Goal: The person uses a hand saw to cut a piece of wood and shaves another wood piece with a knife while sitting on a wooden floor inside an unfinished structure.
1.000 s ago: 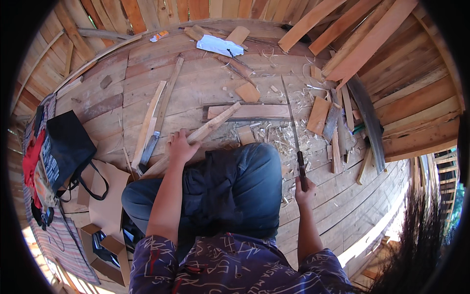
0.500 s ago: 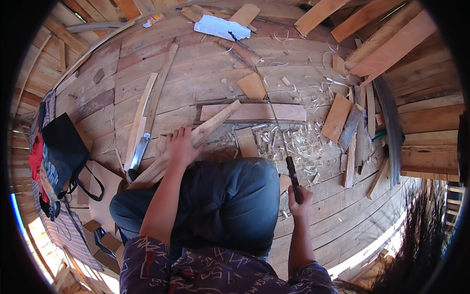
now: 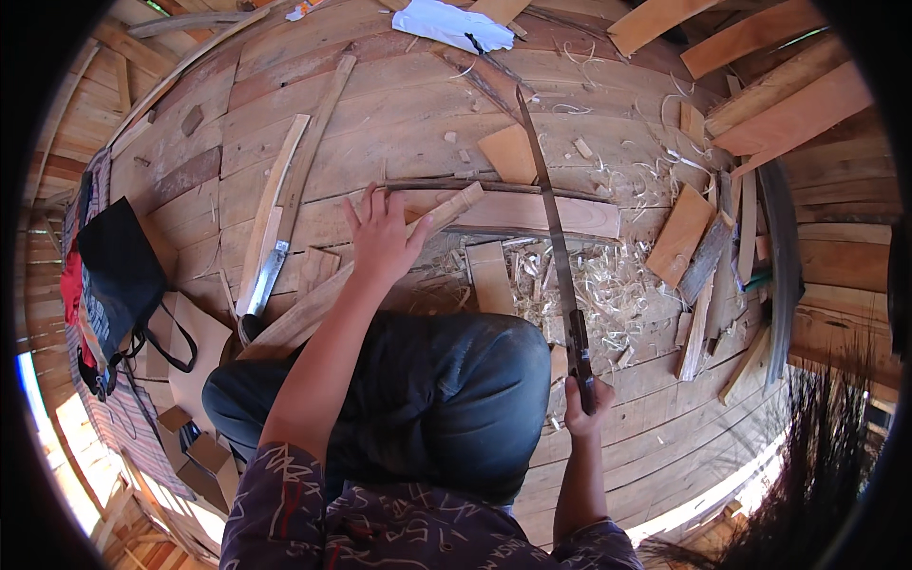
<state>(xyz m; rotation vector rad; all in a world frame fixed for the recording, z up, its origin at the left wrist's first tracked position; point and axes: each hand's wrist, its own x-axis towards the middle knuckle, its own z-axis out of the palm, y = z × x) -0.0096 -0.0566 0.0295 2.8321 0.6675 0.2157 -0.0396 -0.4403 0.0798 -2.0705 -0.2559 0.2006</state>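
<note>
Head view: plank floor point(image 3: 380, 123) crowded; offcuts right, shavings point(image 3: 608, 285) mid-floor, bare boards only toward far-left corner. Left hand point(image 3: 385, 242) fingers spread, palm pressing wooden stick point(image 3: 361, 275), not closed round it. Stick's near end hidden behind knee point(image 3: 446, 380); long axis runs near-left to far-right. Right hand point(image 3: 581, 404) fist closed on handle of long blade point(image 3: 551, 218); blade points away, toward floor's far edge, crossing flat board point(image 3: 532, 217).

Under our left fingers point(image 3: 380, 214) lies a long pale wooden stick point(image 3: 361, 275), slanting from beside the knee up past the fingertips, its squared tip just beyond them. Our right fingers point(image 3: 581, 404) wrap the dark handle of a long machete point(image 3: 551, 228), its narrow blade pointing away over the shavings.
</note>
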